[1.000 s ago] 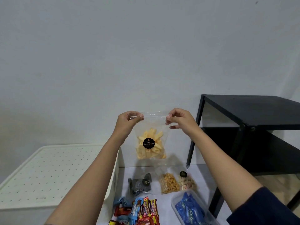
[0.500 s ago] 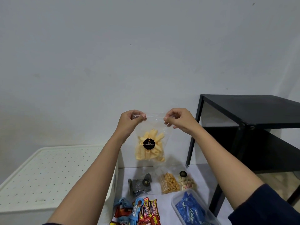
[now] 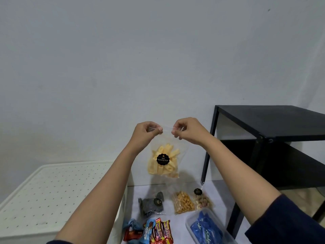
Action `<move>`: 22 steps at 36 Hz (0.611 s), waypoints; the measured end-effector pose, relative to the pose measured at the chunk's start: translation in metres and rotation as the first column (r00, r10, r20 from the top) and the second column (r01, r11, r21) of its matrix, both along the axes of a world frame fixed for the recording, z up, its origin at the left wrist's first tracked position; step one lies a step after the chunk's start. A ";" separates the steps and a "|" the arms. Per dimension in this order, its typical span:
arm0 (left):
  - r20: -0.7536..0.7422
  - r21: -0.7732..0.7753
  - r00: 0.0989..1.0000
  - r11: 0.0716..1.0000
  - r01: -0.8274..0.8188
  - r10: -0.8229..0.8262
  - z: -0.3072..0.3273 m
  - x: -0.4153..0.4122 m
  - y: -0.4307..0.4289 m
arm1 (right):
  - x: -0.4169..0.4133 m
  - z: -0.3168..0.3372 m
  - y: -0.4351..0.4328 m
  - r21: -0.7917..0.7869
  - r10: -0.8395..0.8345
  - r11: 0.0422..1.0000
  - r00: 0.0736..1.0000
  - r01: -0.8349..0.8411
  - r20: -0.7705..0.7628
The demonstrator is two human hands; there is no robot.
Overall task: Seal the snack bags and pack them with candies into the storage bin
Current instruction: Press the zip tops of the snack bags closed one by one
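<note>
Hands closer together; left hand (image 3: 145, 132), right hand (image 3: 189, 131) fingers (image 3: 158, 131) pinching snack bag (image 3: 164, 161) top, forearms raised.

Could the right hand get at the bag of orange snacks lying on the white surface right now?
Probably not yet: the right hand pinches the top of the cheese-stick bag held up. Once freed, likely yes; nothing lies over the bag of orange snacks.

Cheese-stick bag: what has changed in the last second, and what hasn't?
The left hand moved right and the right hand moved left along the top strip of the cheese-stick bag, narrowing the gap between their grips. Nothing let go, nothing newly taken. Unchanged: the bag hangs in the air from both pinches; other snack bags and candies lie where they were.
</note>
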State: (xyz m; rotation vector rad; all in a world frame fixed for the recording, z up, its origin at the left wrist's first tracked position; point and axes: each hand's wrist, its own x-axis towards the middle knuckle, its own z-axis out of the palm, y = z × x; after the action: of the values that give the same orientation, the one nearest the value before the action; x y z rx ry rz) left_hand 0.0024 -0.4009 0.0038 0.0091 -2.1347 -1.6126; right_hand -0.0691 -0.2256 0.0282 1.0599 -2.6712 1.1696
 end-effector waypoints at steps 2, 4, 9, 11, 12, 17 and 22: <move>0.004 -0.010 1.000 1.000 0.005 -0.005 0.001 -0.001 0.002 | 0.001 0.001 -0.001 0.026 -0.021 0.999 0.999 0.022 -0.040; 0.009 -0.018 1.000 1.000 0.005 -0.005 0.002 -0.002 0.002 | 0.001 0.003 -0.001 0.045 -0.037 0.998 0.997 0.040 -0.070; 0.015 -0.025 1.000 1.000 -0.009 0.009 0.005 -0.002 0.000 | 0.002 0.006 0.001 0.079 -0.009 0.997 0.996 0.016 -0.086; 0.027 -0.054 1.000 0.999 0.006 -0.004 0.006 -0.002 0.002 | 0.002 0.005 0.000 0.082 0.002 0.997 0.996 0.005 -0.084; 0.035 -0.075 0.999 0.997 0.012 -0.010 0.006 -0.001 0.003 | 0.003 0.005 -0.001 0.098 0.002 0.995 0.995 0.008 -0.098; 0.052 -0.087 0.998 0.996 0.029 -0.025 0.004 0.002 0.007 | 0.006 0.007 -0.001 0.170 -0.015 0.984 0.982 0.047 -0.189; 0.047 -0.077 0.999 0.997 0.029 -0.025 0.009 0.006 0.007 | 0.008 0.011 0.003 0.193 0.004 0.981 0.987 0.028 -0.163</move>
State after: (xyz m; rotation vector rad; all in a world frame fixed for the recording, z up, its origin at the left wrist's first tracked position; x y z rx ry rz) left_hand 0.0079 -0.3939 0.0127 -0.0071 -2.2403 -1.5577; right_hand -0.0610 -0.2229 0.0391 1.1094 -2.7004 0.7931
